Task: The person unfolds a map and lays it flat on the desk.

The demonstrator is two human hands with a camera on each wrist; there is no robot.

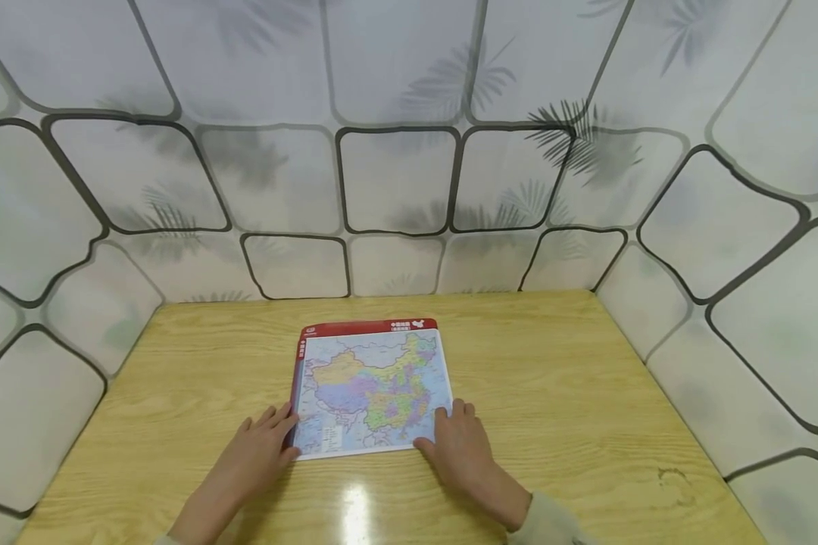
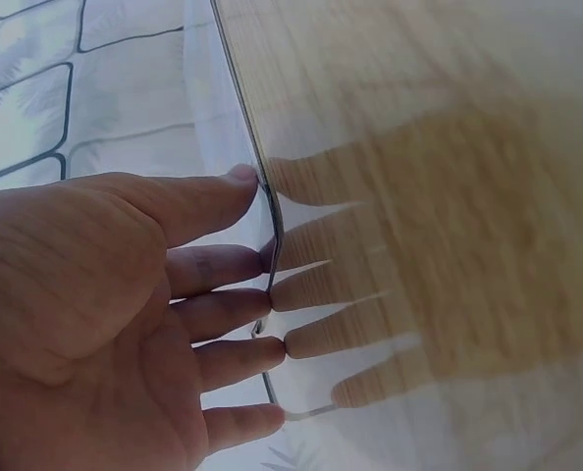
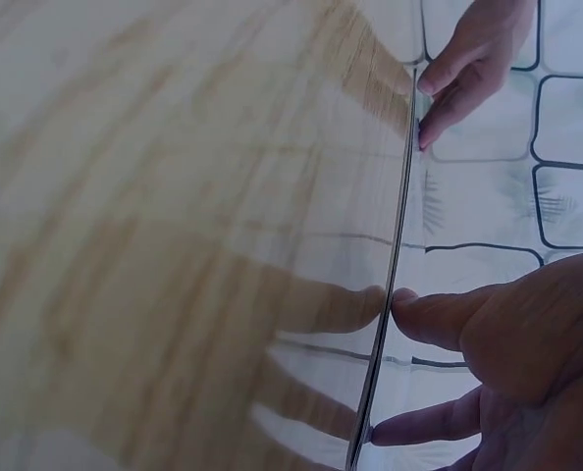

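A thin map of China (image 1: 375, 378) with a red top border lies flat on the wooden table (image 1: 559, 378). At its lower left corner rests my left hand (image 1: 255, 450), fingertips along the left edge and thumb by the near corner. My right hand (image 1: 463, 446) touches the lower right corner, its thumb at the near edge. In the left wrist view the left hand (image 2: 105, 285) has extended fingers whose tips meet the map's thin edge (image 2: 244, 118) and the table. The right wrist view catches the right hand (image 3: 537, 353) with thumb and a finger against the edge, other fingers partly cut off.
A patterned curtain or cloth (image 1: 395, 182) with dark outlined shapes and leaf shadows surrounds the table at the back and both sides. A bright light reflection (image 1: 356, 511) shows on the tabletop in front of the map.
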